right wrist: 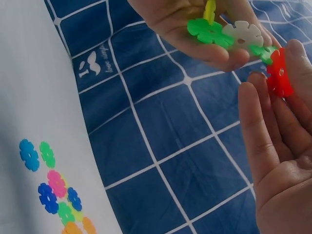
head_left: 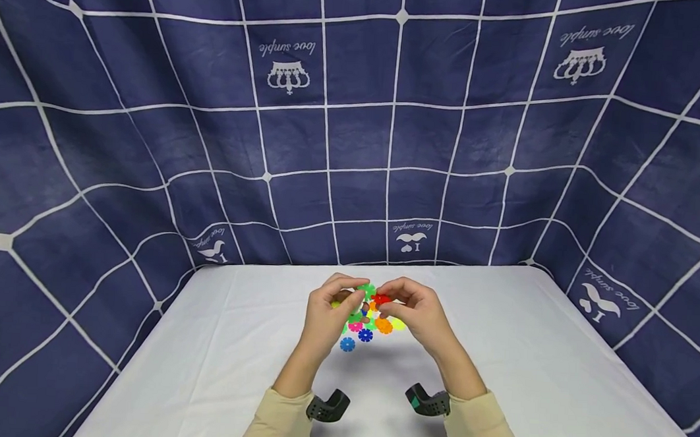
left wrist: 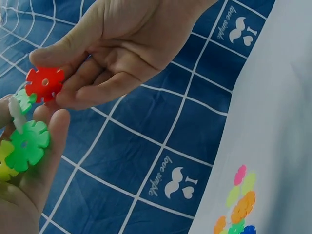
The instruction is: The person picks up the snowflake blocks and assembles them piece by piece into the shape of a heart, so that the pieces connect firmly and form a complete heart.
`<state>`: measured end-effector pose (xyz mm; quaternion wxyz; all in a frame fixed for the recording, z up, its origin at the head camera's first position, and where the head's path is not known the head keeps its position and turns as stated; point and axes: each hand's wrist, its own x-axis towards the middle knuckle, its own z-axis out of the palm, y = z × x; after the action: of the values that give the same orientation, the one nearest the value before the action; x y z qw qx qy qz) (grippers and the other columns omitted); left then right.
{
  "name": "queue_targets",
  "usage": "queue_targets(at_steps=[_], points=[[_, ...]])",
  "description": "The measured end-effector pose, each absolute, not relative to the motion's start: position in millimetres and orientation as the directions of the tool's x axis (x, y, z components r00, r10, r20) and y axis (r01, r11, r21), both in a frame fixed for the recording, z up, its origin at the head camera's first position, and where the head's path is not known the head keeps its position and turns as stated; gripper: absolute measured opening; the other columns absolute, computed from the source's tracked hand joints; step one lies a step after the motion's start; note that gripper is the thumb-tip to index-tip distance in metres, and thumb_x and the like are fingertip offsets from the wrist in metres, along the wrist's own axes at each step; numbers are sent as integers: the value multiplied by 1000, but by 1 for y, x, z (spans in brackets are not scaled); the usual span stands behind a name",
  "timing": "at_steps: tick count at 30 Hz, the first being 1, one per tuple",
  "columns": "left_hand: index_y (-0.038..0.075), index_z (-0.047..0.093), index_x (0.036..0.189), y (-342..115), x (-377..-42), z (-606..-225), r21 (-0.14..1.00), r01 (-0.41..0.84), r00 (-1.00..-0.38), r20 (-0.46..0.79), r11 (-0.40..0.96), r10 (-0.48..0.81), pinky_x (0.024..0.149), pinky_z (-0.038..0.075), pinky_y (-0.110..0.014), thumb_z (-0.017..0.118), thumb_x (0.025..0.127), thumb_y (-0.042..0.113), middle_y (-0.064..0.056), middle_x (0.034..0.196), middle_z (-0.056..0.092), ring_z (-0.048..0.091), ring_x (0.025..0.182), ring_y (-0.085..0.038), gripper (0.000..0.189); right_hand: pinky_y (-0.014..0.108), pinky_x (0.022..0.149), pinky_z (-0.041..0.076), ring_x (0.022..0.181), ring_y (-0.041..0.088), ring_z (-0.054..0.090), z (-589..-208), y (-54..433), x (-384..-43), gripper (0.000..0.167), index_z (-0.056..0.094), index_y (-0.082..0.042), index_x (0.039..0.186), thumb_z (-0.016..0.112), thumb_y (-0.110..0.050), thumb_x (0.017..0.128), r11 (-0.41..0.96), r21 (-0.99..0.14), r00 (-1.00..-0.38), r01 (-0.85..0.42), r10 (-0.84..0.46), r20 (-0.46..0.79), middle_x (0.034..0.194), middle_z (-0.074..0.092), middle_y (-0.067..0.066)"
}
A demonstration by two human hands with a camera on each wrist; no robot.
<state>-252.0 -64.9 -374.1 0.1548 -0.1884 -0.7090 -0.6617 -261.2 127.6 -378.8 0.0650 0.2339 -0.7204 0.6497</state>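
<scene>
My left hand (head_left: 325, 315) holds a joined chain of slotted plastic snowflake discs. In the right wrist view the chain shows a yellow disc (right wrist: 209, 12), a green disc (right wrist: 207, 33), a white disc (right wrist: 242, 35) and another green disc (right wrist: 263, 53). My right hand (head_left: 421, 312) pinches a red snowflake disc (left wrist: 52, 85) between thumb and fingers. The red disc's edge meets the end green disc of the chain. Both hands are raised above the table, close together with fingertips facing.
Several loose snowflake discs lie on the white tablecloth (head_left: 230, 344) below the hands, among them a light blue disc (head_left: 347, 344), a dark blue disc (head_left: 365, 335) and an orange disc (head_left: 384, 326). A navy checked curtain (head_left: 354, 139) stands behind and at both sides.
</scene>
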Motion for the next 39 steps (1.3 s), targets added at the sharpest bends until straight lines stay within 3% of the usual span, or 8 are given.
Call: queue_targets(at_steps=[5,12,15,22,25,32,35,39], points=[[8,77,107,-64,-251,-374,885,456,-887,461,-92,40,64,62,-37,72,92,10,-6,97,63,68,85,-45,16,28,80,61,93,16,72,-378,123,-260,20,70,2,101,77,-8,85,9,-890,-866,-456,-233,442,103,73,6],[0,76,107,-62,-250,-373,886,443,-893,450,-133,25,65,62,-30,72,90,5,-3,88,57,65,78,-13,18,25,82,60,96,9,70,-379,122,-258,21,67,8,97,76,-7,85,-7,-865,-842,-502,-225,491,104,74,-3],[1,76,108,-61,-251,-375,890,432,-898,440,-148,25,67,62,-28,72,91,7,-2,85,56,61,80,-11,19,24,81,60,97,11,70,-379,122,-256,19,67,7,96,75,-7,86,-24,-863,-839,-505,-224,497,104,73,-5],[-4,73,110,-61,-250,-376,876,422,-897,441,-235,32,66,63,-36,70,91,3,-3,86,55,63,81,-15,21,24,82,60,99,14,71,-378,118,-254,18,66,5,94,76,-8,85,-70,-867,-840,-494,-217,497,105,72,-9],[-1,74,110,-62,-251,-376,885,418,-901,433,-206,32,71,63,-35,70,92,5,-2,87,57,65,85,-17,20,24,83,60,99,12,70,-377,118,-254,18,66,5,96,75,-7,86,-53,-867,-842,-495,-218,494,105,72,-7],[12,75,111,-63,-255,-377,925,364,-927,371,-106,57,75,61,-27,70,93,11,-2,100,66,68,92,-24,19,25,84,59,93,12,71,-378,119,-259,19,68,-1,102,75,-10,87,41,-871,-856,-489,-216,470,107,69,18],[12,72,116,-66,-256,-376,937,343,-931,348,-66,107,76,61,-27,70,93,13,-4,111,66,70,93,-23,23,25,82,59,92,13,69,-380,121,-262,17,68,-4,101,75,-14,89,93,-875,-870,-474,-202,450,106,69,18],[12,66,126,-70,-256,-375,946,322,-923,322,-34,211,83,61,-33,72,92,14,-10,118,66,71,96,-32,35,25,76,59,85,17,65,-382,123,-265,15,67,-7,99,74,-16,91,136,-883,-888,-450,-175,426,103,66,14]])
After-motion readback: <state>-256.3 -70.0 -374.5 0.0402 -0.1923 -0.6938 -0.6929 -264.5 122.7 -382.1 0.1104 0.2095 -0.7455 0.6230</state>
